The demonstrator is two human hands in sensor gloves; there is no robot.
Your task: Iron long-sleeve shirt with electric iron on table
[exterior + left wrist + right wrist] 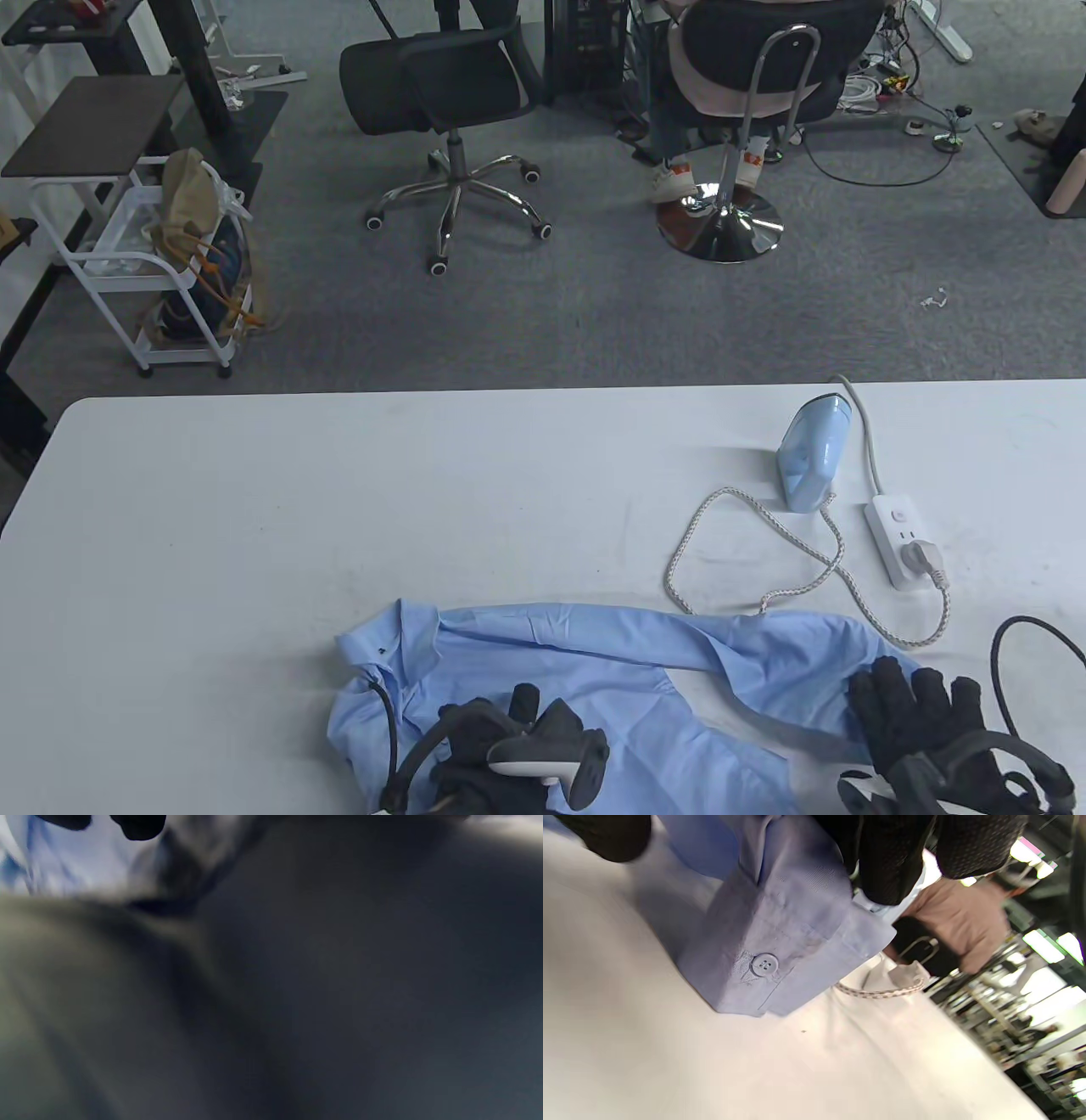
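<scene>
- Shirt [594,679] lies crumpled at the near edge of the table [254,509], right under both of your hands, collar off to the left; it looks bunched there because you are laying it out flat before any ironing starts.
- Your left hand [509,747] rests on the shirt's body. Its fingers seem to bend down into the cloth, but the tracker hides them and the left wrist view is a blur, so whether it pinches the fabric cannot be told.
- Your right hand [925,722] lies with fingers straight and spread on the sleeve end; the right wrist view shows its fingertips [891,870] pressing on the buttoned cuff [780,955], pinning it flat, not pinching.
- Just beyond your right hand, the braided cord [764,552] loops across the table.
- Farther out, the power strip [899,531] holds the plug, and the iron [814,454] stands on its heel, sole off the table, well apart from the shirt, presumably parked safely.
</scene>
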